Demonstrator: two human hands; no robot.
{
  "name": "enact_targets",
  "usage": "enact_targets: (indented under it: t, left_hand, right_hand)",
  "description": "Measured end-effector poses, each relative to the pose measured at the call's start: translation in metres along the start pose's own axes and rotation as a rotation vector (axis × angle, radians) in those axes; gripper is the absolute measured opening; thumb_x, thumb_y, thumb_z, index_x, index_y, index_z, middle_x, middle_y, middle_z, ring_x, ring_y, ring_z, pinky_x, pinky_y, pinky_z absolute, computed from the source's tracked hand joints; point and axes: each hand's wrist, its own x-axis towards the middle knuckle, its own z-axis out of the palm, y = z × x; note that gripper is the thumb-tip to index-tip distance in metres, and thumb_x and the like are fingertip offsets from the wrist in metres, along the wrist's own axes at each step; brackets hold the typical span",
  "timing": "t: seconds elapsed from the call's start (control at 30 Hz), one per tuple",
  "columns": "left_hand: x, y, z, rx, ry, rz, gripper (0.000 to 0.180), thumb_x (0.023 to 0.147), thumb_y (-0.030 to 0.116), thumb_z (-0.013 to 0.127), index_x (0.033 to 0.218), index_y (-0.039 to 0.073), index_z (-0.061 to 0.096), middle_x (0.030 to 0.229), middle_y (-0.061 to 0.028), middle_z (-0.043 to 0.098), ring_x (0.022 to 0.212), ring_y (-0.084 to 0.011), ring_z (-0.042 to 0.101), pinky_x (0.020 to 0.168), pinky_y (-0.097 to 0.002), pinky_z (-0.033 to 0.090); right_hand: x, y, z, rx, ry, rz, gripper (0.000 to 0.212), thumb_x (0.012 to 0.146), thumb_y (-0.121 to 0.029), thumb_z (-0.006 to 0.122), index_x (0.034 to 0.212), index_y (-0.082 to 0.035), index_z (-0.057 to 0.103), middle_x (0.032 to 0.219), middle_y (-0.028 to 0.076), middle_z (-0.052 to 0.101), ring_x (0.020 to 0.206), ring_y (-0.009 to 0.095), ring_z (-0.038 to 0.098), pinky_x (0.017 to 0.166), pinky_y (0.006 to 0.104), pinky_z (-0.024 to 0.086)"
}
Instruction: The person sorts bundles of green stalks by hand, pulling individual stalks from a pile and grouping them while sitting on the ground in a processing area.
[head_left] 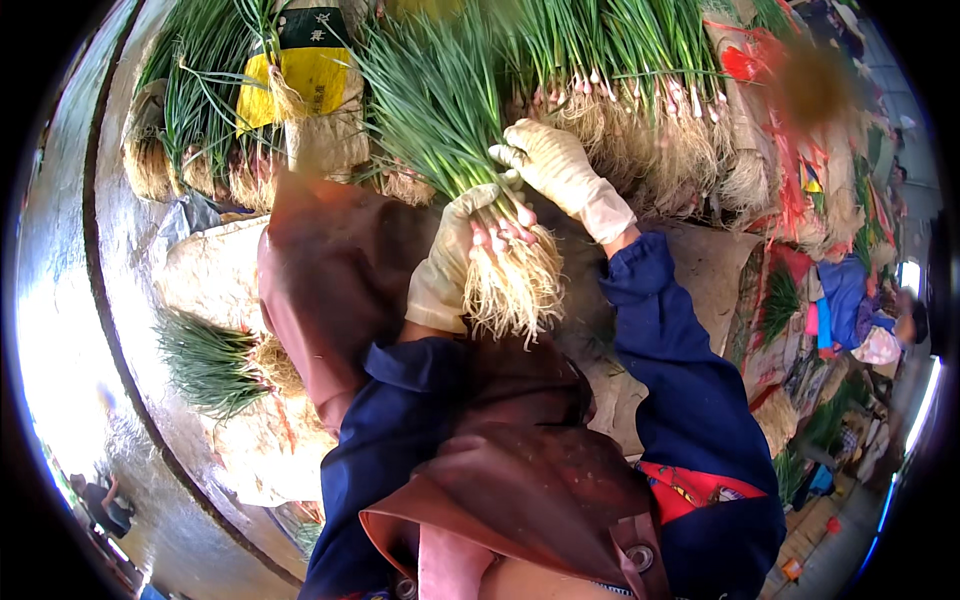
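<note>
**Gloved left hand (447, 250) holds a bunch of green onions (440, 115) above the lap**

In the head view, the bunch hangs in the air over the brown apron (540, 480), tilted, its leaves pointing up and away and its pale roots (515, 285) dangling toward the person. The left fingers are wrapped round the stems just above the pink bulbs. The right hand (560, 172), also gloved, is at the bunch's right side with bent fingers; I can't make out whether they pinch any stems. Beyond stand rows of onions (610, 45), and a smaller bunch (215, 360) lies on the sacking (265, 450) to the left.

As I judge it, a loose left grip could let stems slide out, while too hard a squeeze could bruise them. The hanging roots look easy to tangle, and a pull on them could snap some. Leaves could also snag on the rows behind.
</note>
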Motion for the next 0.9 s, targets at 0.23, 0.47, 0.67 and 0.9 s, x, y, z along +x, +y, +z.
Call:
enact_targets:
  t: [0.23, 0.47, 0.67, 0.9]
  left_hand:
    - [-0.012, 0.006, 0.002, -0.362, -0.285, 0.168, 0.039, 0.085, 0.014, 0.054, 0.119, -0.005, 0.051, 0.114, -0.0142, 0.056, 0.1, -0.024, 0.056, 0.1, -0.0416, 0.041]
    - [-0.003, 0.003, -0.002, -0.271, -0.196, 0.111, 0.052, 0.087, 0.018, 0.051, 0.133, -0.001, 0.04, 0.131, -0.0162, 0.048, 0.112, -0.0261, 0.053, 0.104, -0.0427, 0.035]
    - [-0.007, 0.004, -0.002, -0.276, -0.159, 0.154, 0.054, 0.085, 0.017, 0.052, 0.134, 0.0, 0.038, 0.131, -0.016, 0.048, 0.112, -0.0265, 0.053, 0.103, -0.0425, 0.038]
    - [-0.001, 0.004, -0.004, -0.276, -0.2, 0.122, 0.055, 0.084, 0.016, 0.054, 0.134, -0.001, 0.038, 0.131, -0.0159, 0.047, 0.11, -0.0268, 0.054, 0.099, -0.0413, 0.041]
  right_hand:
    - [-0.005, 0.024, -0.064, -0.495, -0.735, 0.205, 0.042, 0.08, -0.044, 0.064, 0.101, -0.007, 0.063, 0.095, 0.008, 0.065, 0.09, 0.025, 0.062, 0.078, 0.0364, 0.048]
    - [0.018, 0.047, -0.071, -0.186, 0.132, 0.472, 0.02, 0.089, -0.026, 0.049, 0.074, -0.014, 0.052, 0.064, -0.002, 0.049, 0.053, 0.011, 0.043, 0.053, 0.0292, 0.043]
    - [0.071, 0.081, -0.075, -0.672, -0.128, 0.669, 0.028, 0.094, -0.03, 0.042, 0.084, -0.011, 0.06, 0.06, 0.004, 0.046, 0.054, 0.013, 0.045, 0.057, 0.0302, 0.045]
    - [0.08, 0.077, -0.061, -0.694, -0.064, 0.717, 0.038, 0.093, -0.043, 0.045, 0.093, -0.009, 0.063, 0.081, 0.003, 0.063, 0.063, 0.015, 0.058, 0.063, 0.0363, 0.051]
